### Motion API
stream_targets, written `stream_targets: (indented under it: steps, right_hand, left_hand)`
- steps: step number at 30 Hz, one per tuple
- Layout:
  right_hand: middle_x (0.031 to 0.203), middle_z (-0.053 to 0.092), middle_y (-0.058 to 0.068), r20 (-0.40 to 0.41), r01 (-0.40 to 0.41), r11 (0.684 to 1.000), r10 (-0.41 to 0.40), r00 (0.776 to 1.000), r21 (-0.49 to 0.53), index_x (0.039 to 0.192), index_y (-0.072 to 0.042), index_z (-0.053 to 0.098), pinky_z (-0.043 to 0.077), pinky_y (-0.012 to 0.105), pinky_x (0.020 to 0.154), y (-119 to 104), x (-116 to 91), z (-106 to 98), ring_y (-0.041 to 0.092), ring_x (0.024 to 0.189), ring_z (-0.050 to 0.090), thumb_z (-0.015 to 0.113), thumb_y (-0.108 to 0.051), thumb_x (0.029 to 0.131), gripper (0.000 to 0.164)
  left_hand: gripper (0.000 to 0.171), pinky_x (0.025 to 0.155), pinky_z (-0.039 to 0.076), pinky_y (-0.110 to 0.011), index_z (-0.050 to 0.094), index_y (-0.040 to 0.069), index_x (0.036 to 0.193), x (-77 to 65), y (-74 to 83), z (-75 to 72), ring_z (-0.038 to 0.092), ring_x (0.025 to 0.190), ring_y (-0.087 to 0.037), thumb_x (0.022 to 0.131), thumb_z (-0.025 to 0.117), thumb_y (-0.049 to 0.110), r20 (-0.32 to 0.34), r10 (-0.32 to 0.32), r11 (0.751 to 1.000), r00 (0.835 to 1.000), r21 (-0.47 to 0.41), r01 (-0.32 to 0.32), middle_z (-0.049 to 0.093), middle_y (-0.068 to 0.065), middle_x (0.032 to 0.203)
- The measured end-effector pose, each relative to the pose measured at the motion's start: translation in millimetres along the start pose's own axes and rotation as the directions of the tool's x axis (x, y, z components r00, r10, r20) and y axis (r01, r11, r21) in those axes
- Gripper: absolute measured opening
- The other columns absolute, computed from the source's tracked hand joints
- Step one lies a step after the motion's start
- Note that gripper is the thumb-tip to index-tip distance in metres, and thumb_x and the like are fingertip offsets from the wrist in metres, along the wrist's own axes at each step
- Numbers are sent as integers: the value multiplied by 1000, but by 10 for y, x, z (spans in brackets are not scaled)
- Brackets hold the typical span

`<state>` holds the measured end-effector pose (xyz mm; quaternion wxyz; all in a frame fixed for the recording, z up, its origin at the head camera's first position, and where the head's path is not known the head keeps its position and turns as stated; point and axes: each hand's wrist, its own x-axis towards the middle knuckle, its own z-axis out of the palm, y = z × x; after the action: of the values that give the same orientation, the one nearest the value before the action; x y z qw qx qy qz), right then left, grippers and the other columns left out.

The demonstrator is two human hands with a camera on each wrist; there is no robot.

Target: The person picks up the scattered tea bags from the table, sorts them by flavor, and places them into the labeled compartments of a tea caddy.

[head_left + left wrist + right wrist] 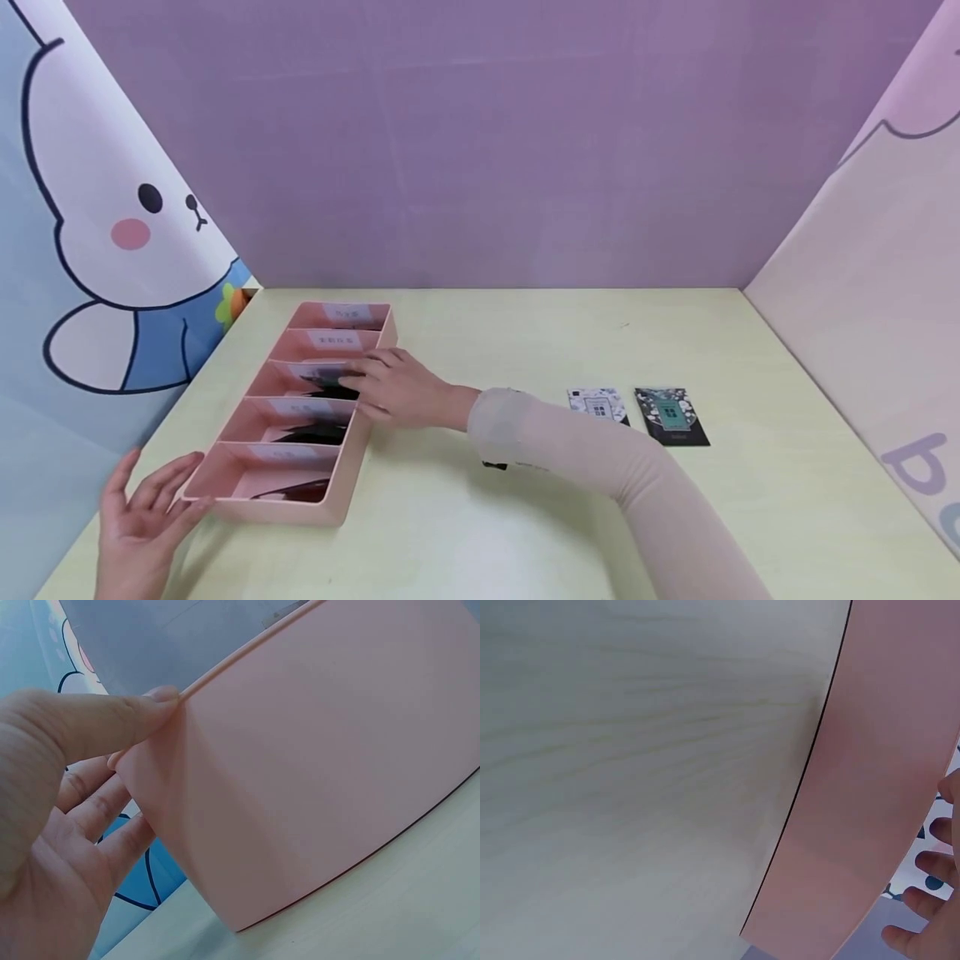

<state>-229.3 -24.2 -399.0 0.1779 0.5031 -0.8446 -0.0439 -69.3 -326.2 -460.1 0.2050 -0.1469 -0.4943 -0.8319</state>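
A pink divided box (pixel 333 508) stands at the left of the table, its compartments in a row running away from me. Labels mark the compartments, and dark flat packets (pixel 311 433) lie in several of them. My left hand (pixel 146 521) grips the near left corner, thumb on the rim and fingers against the outer side (pixel 82 817). Over the right rim reaches my right hand (pixel 408 387), its fingers at the middle compartment beside a dark packet (pixel 330 377). In the right wrist view, the fingers (pixel 934 862) are spread above the rim, and no held thing shows.
On the table to the right lie a pale flowered packet (pixel 597 403) and a dark packet with a green label (pixel 672 415). A further packet (pixel 495 465) is mostly covered by my right sleeve (pixel 570 442). Printed panels and a purple wall (pixel 480 167) enclose the table.
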Motion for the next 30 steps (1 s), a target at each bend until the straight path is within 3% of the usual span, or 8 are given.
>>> stream_targets:
  steps: [11, 18, 30]
  right_hand:
    - [152, 45, -2, 36, 8, 997, -11, 999, 73, 147, -19, 51, 32, 45, 114, 60, -52, -8, 26, 143, 33, 43, -36, 107, 44]
    - [150, 47, -4, 63, 86, 994, -90, 994, 63, 146, -20, 52, 29, 51, 114, 48, -39, 8, 27, 144, 31, 42, -35, 107, 43]
    - [147, 50, -6, 8, 192, 973, -194, 981, 130, 148, -20, 49, 26, 46, 115, 63, -93, 36, 25, 141, 34, 44, -30, 106, 43]
  left_hand:
    - [91, 89, 56, -27, 19, 14, 156, -2, 0, -16, 61, 122, -22, 84, 39, -38, 29, 23, 1000, 999, -15, -23, 63, -17, 129]
    - [91, 87, 56, -27, 19, 14, 156, -17, 3, 5, 61, 121, -21, 84, 39, -37, 18, 15, 1000, 1000, -10, -15, 63, -16, 129]
    - [91, 88, 56, -26, 19, 15, 157, -8, 8, 9, 61, 121, -20, 85, 39, -37, 10, 3, 1000, 1000, 13, -3, 63, -15, 129]
